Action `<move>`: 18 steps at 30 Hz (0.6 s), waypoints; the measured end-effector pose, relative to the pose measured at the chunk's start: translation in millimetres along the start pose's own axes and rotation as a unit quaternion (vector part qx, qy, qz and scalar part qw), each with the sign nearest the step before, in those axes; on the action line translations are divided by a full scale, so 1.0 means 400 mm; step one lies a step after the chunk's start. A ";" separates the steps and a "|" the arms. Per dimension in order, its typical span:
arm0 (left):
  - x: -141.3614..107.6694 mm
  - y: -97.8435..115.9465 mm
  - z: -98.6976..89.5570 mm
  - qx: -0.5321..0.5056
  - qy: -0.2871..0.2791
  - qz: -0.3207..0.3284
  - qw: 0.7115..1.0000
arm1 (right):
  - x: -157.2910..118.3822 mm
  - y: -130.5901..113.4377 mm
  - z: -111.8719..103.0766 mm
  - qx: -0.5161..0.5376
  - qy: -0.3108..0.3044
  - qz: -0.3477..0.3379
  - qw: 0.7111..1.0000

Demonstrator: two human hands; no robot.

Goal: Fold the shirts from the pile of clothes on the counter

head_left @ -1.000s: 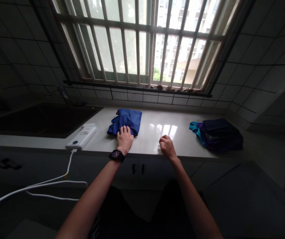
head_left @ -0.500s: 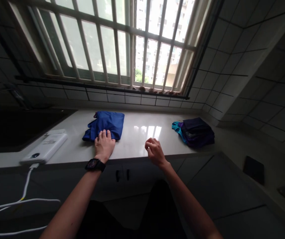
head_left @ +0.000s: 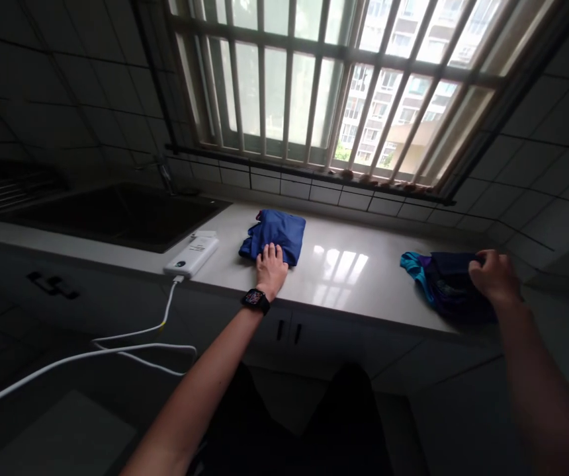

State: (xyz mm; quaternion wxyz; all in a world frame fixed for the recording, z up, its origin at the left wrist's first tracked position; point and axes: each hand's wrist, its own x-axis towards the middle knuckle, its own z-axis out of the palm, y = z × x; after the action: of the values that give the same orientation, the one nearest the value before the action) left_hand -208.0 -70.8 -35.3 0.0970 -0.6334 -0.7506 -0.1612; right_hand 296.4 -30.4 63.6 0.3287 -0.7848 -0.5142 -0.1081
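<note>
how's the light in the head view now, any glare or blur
Head view: the bright window backlights a dim room, leaving the sink very dark; head view: glare on the counter between blue cloth and dark pile; head view: right hand looks slightly soft.

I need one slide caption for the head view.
Left hand on blue cloth, right hand at a dark cloth pile, white counter beneath a barred window.

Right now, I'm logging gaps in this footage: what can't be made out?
All in the head view:
Right hand: whether it grips the dark cloth pile; its back hides most fingertips.
Blue cloth: the part that the left hand covers.
White cable: its far end, cut off by the left edge.
Watch: its display, too small to read.
</note>
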 end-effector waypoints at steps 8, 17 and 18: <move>-0.002 -0.002 0.007 -0.004 0.011 -0.001 1.000 | 0.001 0.011 0.020 -0.189 -0.088 -0.047 0.977; 0.013 -0.014 0.023 -0.023 0.031 0.008 0.999 | 0.122 -0.233 -0.146 0.045 0.064 -0.063 0.995; 0.015 -0.015 0.025 -0.025 0.033 0.010 0.999 | 0.140 -0.278 -0.173 0.075 0.075 -0.094 0.990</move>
State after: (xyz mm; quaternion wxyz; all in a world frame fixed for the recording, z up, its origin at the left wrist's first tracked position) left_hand -214.5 -62.7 -43.2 0.1075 -0.6372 -0.7367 -0.1994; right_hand 235.6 -4.1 189.6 0.4127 -0.6955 -0.5663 -0.1588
